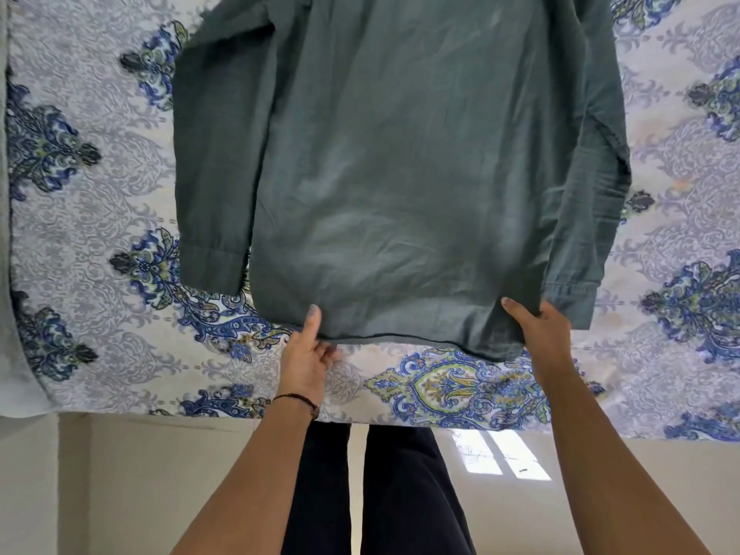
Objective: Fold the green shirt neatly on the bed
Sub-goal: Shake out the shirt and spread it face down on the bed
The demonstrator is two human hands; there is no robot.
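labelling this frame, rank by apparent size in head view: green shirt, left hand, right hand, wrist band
largest: green shirt
next: left hand and right hand, alike, so unranked
smallest: wrist band

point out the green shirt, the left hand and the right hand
green shirt (pixel 400 174), head view, middle of its body
left hand (pixel 306 362), head view, middle of hand
right hand (pixel 546 334), head view, middle of hand
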